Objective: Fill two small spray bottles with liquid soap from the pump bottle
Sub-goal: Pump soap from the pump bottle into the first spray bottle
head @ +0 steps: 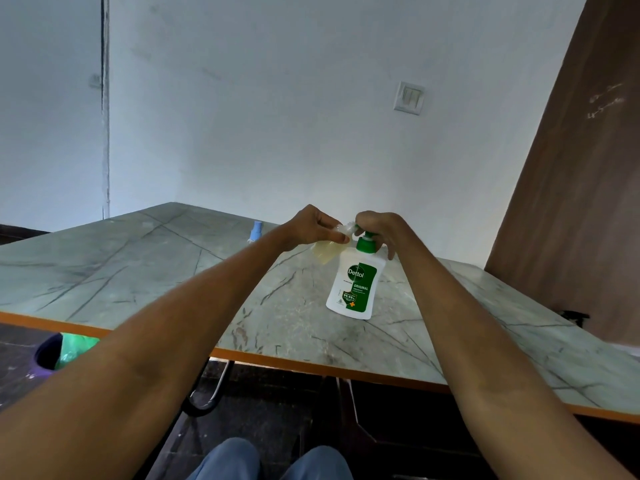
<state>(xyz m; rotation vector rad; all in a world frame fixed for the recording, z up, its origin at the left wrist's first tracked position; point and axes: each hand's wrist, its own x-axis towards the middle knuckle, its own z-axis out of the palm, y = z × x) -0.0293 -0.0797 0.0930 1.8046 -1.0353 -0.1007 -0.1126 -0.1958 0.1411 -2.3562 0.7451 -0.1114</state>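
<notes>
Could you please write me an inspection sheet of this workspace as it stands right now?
Surface: marble-patterned table with an orange edge, dark veins and some smudges.
Job's things: pump bottle upright on the table; small clear bottle, partly filled with yellowish liquid, held tilted at the pump spout; blue spray bottle farther back on the table.
Clutter: nothing seen.
Hands: left hand holds the small clear bottle; right hand rests on the pump head, fingers curled over it.
Cables: nothing seen.
Surroundings: white wall with a switch plate, brown door, bin with a green liner below the table.
</notes>
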